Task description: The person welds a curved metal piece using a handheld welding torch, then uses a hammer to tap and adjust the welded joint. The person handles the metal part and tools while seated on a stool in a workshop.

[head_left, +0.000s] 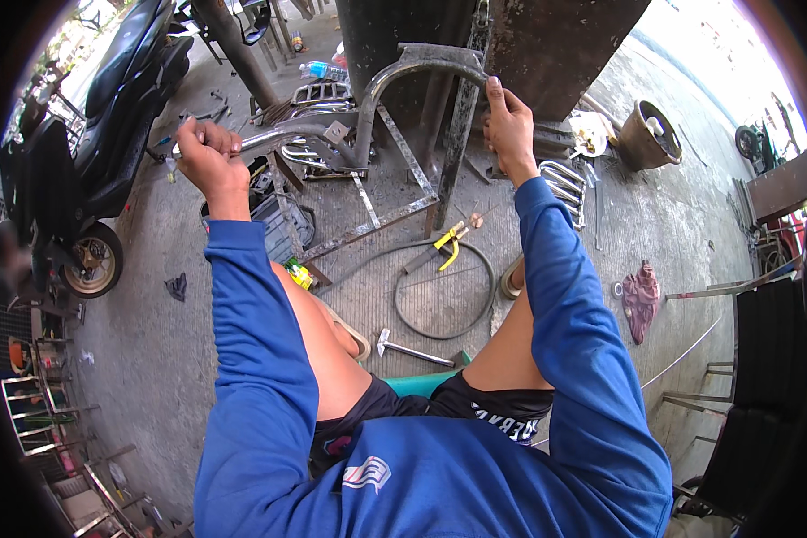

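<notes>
Both my hands grip a bent metal tube frame (368,117) raised in front of me. My left hand (211,160) is closed round the end of its lower, shinier arm. On the right, my right hand (509,127) is wrapped round the downturned end of the arched tube, thumb on top. A flat plate lies along the top of the arch, and a small bracket with a hole sits near the joint. Behind and below it stands a rusty angle-iron frame (403,213). On the floor between my feet lie a yellow-jawed welding electrode holder (448,247) with its looped cable and a hammer (417,350).
A black motorcycle (90,152) stands at the left. Dark metal panels (556,54) rise ahead. Curved shiny tube pieces (565,190) lie beyond my right foot, near a brown bucket (647,139). A maroon cloth (640,303) lies right; a grey toolbox (282,226) sits left.
</notes>
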`<state>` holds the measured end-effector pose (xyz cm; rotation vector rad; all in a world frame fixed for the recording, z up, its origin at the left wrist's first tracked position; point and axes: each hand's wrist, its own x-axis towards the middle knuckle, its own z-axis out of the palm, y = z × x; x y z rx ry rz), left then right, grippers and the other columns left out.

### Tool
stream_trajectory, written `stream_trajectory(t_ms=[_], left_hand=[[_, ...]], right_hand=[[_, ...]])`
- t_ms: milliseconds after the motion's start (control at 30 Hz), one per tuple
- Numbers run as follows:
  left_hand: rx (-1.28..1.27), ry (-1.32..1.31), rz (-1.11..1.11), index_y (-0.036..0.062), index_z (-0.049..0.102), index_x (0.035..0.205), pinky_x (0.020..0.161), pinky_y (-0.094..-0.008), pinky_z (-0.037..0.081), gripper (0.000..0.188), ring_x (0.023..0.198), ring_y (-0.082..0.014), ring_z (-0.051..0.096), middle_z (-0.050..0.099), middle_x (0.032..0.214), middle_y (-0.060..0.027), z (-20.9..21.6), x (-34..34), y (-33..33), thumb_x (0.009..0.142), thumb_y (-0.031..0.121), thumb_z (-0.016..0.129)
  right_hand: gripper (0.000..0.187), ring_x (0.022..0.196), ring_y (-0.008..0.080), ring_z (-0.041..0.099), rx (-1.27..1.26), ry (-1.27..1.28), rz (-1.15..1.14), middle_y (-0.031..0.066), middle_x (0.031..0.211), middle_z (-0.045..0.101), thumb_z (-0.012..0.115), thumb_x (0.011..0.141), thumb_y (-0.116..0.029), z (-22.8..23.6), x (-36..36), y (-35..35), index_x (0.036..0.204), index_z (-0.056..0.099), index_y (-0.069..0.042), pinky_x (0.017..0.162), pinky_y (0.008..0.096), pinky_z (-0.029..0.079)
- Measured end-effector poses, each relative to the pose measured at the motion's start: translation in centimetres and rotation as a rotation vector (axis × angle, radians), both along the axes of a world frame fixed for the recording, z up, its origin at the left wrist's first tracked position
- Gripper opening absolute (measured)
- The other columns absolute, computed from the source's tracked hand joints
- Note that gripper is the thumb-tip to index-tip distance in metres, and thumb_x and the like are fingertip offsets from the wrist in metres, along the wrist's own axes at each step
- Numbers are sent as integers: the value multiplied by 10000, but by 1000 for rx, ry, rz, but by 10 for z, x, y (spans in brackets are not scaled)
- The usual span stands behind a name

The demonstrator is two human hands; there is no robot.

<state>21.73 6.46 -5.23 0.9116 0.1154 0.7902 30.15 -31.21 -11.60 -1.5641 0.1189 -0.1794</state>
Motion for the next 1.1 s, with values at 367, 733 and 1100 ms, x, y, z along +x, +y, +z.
stream_trajectory(t_ms=[367,733,1100], left_hand=[[1,-49,-79,144,398,811,647,-376,415,303,554,-138,384,402,646,2,-22,5,-1,985,292,597],[-44,-33,-123,117,520,875,752,-403,460,261,651,-166,460,451,689,-20,-30,6,0,995,342,578],[-73,5,-124,93,538,890,793,-434,504,231,666,-203,491,495,727,-55,-26,4,-7,990,300,565]], right_hand=[[580,653,158,643,120,104,123,58,791,650,490,1052,-607,-2,3,-20,1154,664,-63,534,305,496],[437,627,128,625,172,16,152,24,767,632,534,1079,-481,1,-5,-27,1082,674,-67,527,282,477],[410,542,68,509,119,-113,64,-17,689,549,617,1059,-438,-1,-8,-32,981,672,-40,474,245,393]])
